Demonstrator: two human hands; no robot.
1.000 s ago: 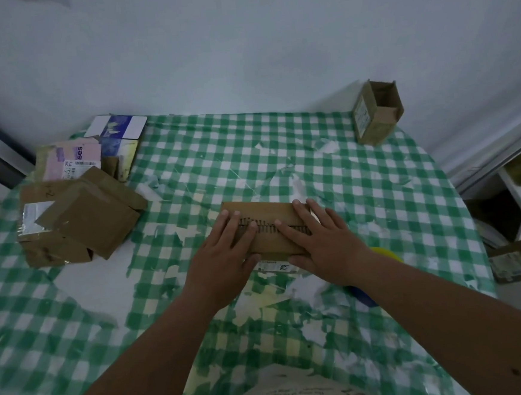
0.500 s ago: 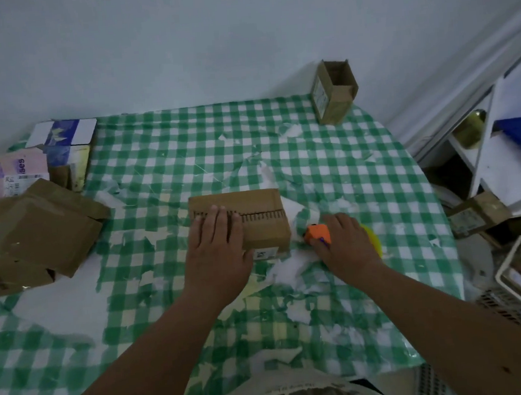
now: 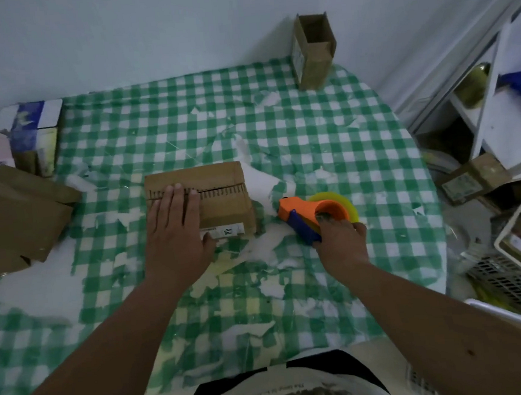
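A small brown cardboard box [image 3: 218, 194] lies flat in the middle of the green-and-white checked table [image 3: 327, 148], its flaps closed along a toothed seam. My left hand [image 3: 176, 232] presses flat on the box's left half, fingers straight. Just right of the box sits an orange tape dispenser [image 3: 313, 213] with a blue handle and a yellow roll. My right hand [image 3: 339, 242] grips that handle from the near side, fingers curled round it.
Flattened brown boxes [image 3: 18, 222] and coloured cartons [image 3: 32, 131] crowd the table's left edge. An open upright cardboard box [image 3: 315, 54] stands at the far right corner by the wall. White shelving [image 3: 495, 110], a small box [image 3: 473, 179] and baskets [image 3: 519, 258] sit beyond the right edge.
My right hand left the box, reached right and took hold of the tape dispenser's handle. My left hand stayed pressing on the box. The view swung to the right.
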